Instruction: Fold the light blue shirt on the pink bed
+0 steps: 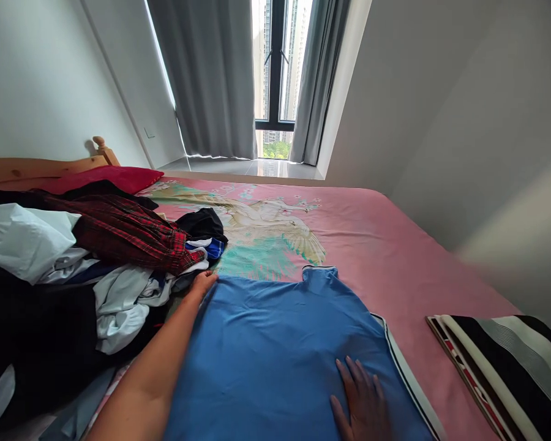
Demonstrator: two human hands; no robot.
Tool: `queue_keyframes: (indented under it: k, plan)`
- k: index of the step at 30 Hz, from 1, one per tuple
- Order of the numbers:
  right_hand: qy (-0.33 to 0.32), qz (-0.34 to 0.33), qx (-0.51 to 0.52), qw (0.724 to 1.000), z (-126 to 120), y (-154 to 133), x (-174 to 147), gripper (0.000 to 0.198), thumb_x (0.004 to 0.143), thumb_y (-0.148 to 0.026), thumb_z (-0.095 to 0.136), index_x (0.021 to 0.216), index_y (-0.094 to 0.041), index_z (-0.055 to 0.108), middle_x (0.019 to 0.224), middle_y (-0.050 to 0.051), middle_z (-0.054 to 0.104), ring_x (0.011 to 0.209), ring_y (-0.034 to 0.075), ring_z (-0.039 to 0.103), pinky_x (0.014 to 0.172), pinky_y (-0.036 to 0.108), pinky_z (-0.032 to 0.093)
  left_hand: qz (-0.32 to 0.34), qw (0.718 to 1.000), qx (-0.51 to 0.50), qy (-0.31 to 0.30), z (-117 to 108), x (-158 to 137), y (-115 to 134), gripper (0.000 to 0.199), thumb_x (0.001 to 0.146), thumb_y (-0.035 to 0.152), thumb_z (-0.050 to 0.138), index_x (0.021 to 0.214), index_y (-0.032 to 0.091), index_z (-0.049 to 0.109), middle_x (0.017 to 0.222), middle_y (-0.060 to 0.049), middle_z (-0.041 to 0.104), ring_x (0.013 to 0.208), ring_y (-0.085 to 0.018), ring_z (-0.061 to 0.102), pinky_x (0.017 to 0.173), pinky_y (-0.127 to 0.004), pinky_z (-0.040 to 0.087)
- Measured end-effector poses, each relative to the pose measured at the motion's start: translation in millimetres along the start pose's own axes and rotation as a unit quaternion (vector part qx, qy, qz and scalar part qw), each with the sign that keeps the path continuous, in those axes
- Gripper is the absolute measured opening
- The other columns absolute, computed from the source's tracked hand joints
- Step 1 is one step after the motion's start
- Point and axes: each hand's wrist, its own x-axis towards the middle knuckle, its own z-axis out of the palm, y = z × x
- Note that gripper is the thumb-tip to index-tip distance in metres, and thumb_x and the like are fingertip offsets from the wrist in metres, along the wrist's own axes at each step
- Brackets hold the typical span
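A blue shirt (266, 343) with a stand-up collar and a white stripe edged in black down its right side lies spread on the bed. My left hand (204, 283) pinches the shirt's far left corner, next to the clothes pile. On the lower right part of the fabric, my right hand (360, 401) rests flat with its fingers spread. Small wrinkles run across the cloth. The shirt's near edge is out of view.
The bed has a pink patterned sheet (358, 226). Heaped on the left are loose clothes, with a red plaid garment (128, 229) and a white garment (22, 239). A folded striped stack (509, 361) lies at right. Behind are a red pillow (133, 179) and grey curtains (211, 79).
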Motion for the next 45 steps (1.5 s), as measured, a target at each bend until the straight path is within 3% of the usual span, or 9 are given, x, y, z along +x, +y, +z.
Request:
queue_keyframes:
  k: [7,14,18,21,26,29,31,38,45]
  plan:
    - [0.004,0.011,0.003,1.000,-3,-2,2,0.054,0.087,-0.046,0.042,0.137,-0.026,0.036,0.142,0.005,0.038,0.132,0.025,0.029,0.107,0.048,0.020,0.175,0.972,0.135,-0.075,-7,-2,28,0.058,0.053,0.008,0.065,0.107,0.030,0.063,0.121,-0.003,0.058,0.120,-0.026,0.046,0.099,-0.031,0.033]
    - [-0.008,0.025,0.017,1.000,-12,-4,5,0.057,0.088,-0.044,0.042,0.140,-0.028,0.028,0.144,0.003,0.035,0.135,0.023,0.025,0.110,0.048,0.015,0.215,0.935,0.250,-0.131,-4,13,56,0.008,0.054,0.017,0.065,0.061,0.020,0.061,0.067,-0.003,0.061,0.090,-0.027,0.058,0.080,-0.033,0.042]
    - [-0.001,0.021,0.016,1.000,-12,-4,6,0.057,0.088,-0.043,0.043,0.141,-0.028,0.028,0.144,0.003,0.035,0.134,0.023,0.027,0.110,0.048,0.015,0.222,0.937,0.249,-0.100,-6,6,49,0.008,0.064,0.018,0.057,0.071,0.020,0.060,0.066,0.000,0.061,0.068,-0.019,0.059,0.063,-0.027,0.043]
    - [0.004,0.019,0.014,1.000,-10,-4,6,0.057,0.087,-0.042,0.043,0.140,-0.027,0.030,0.144,0.004,0.035,0.133,0.024,0.029,0.110,0.049,0.016,0.243,0.938,0.243,-0.039,-5,-6,49,0.023,0.072,0.018,0.051,0.092,0.018,0.062,0.089,-0.006,0.065,0.084,-0.022,0.060,0.075,-0.031,0.046]
    - [-0.011,0.034,0.021,0.999,-14,-6,8,0.056,0.087,-0.042,0.042,0.140,-0.027,0.031,0.145,0.004,0.034,0.134,0.025,0.027,0.110,0.050,0.016,0.332,0.915,0.226,0.020,27,-68,64,0.045,0.086,0.025,0.041,0.129,0.014,0.047,0.136,-0.012,0.046,0.128,-0.027,0.038,0.107,-0.041,0.027]
    - [-0.026,0.040,0.026,0.999,-17,-7,9,0.055,0.088,-0.042,0.040,0.140,-0.027,0.032,0.145,0.004,0.033,0.135,0.025,0.025,0.111,0.050,0.014,0.480,0.845,0.228,-0.059,51,-126,55,0.050,0.088,0.043,0.042,0.135,0.027,0.043,0.147,-0.004,0.034,0.136,-0.026,0.027,0.113,-0.048,0.012]
    - [-0.029,0.044,0.029,0.998,-19,-7,9,0.055,0.088,-0.042,0.040,0.140,-0.027,0.032,0.145,0.004,0.033,0.135,0.024,0.024,0.111,0.049,0.013,0.509,0.818,0.244,-0.108,54,-155,39,0.057,0.088,0.052,0.039,0.141,0.032,0.033,0.151,-0.003,0.025,0.138,-0.026,0.021,0.112,-0.054,0.004]
    - [-0.047,0.068,0.050,0.995,-30,-10,11,0.056,0.088,-0.044,0.039,0.141,-0.028,0.031,0.146,0.002,0.032,0.137,0.024,0.020,0.113,0.048,0.009,0.302,0.886,0.336,-0.106,17,-172,-12,0.067,0.086,0.057,0.034,0.143,0.021,0.028,0.152,-0.008,0.017,0.141,-0.028,0.011,0.108,-0.062,-0.003]
    - [-0.067,0.099,0.075,0.990,-39,-15,9,0.057,0.088,-0.049,0.037,0.141,-0.028,0.033,0.146,0.002,0.032,0.138,0.022,0.016,0.113,0.046,0.000,0.347,0.884,0.283,-0.131,42,-277,14,0.058,0.091,0.050,0.027,0.143,0.026,0.027,0.152,-0.003,0.016,0.141,-0.024,0.013,0.109,-0.059,-0.001]
